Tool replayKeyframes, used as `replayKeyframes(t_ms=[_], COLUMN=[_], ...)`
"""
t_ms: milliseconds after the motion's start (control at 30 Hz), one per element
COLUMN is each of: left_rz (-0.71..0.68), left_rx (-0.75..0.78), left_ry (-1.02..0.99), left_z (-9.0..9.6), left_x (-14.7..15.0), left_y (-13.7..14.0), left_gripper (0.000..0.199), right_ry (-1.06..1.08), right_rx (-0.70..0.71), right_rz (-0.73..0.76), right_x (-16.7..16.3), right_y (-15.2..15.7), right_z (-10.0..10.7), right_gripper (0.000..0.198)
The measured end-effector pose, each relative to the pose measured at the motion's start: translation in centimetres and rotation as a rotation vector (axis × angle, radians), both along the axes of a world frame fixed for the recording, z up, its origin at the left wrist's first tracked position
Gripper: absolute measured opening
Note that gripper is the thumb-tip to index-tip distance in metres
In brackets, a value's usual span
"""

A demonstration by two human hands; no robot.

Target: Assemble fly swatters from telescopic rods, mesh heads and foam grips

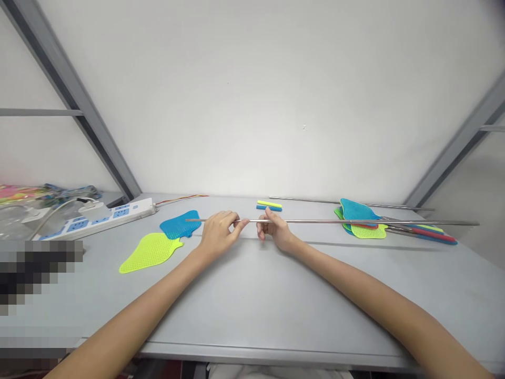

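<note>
A long thin metal rod (315,221) runs crosswise above the table in front of me. My left hand (221,231) is closed around its left part, thumb and fingers pinching it. Closed loosely on the rod a little further right is my right hand (275,230), its thumb pointing up. The rod's thin left end passes over a blue fly swatter head (179,225). Near that lies a yellow-green fly swatter head (150,252). Behind my right hand are a yellow handle sleeve (269,203) and a blue handle sleeve (269,208), side by side.
Several fly swatters (359,212) with coloured handles (434,235) lie piled at the right. Another metal rod (307,199) lies along the wall. At the left are a white power strip (114,215) with plugs and cables, and plastic-wrapped items (51,193). Metal frame posts flank the table (252,305).
</note>
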State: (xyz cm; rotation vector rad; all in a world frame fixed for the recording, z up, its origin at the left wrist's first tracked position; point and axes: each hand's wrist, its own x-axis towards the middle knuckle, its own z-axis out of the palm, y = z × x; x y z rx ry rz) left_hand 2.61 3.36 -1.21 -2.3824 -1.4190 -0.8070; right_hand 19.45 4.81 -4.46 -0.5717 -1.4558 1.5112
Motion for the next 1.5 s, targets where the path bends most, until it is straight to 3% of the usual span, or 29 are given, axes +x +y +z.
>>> replayKeyframes(t_ms=[167, 433, 633, 933, 1500], left_rz=[-0.023, -0.041, -0.05, -0.017, -0.222], left_rx=[-0.09, -0.229, -0.232, -0.2, -0.248], left_ry=[0.067, 0.09, 0.147, 0.182, 0.19], left_z=[-0.1, -0.1, 0.1, 0.1, -0.7], left_x=[-0.4, -0.9, -0.6, -0.1, 1.6], left_y=[-0.1, 0.3, -0.2, -0.9, -3.3], left_gripper=[0.038, 0.041, 0.043, 0.043, 0.038], right_ry=[-0.005, -0.165, -0.243, -0.264, -0.27], right_rx=[-0.122, 0.03, 0.042, 0.061, 0.068], right_rz=[0.079, 0.147, 0.218, 0.212, 0.151], right_x=[-0.8, -0.8, -0.4, -0.3, 1.8], right_y=[-0.1, -0.5, -0.3, -0.6, -5.1], right_z=[-1.1, -1.0, -0.8, -0.7, -0.6], right_gripper=[0.043, 0.046, 0.049, 0.051, 0.046])
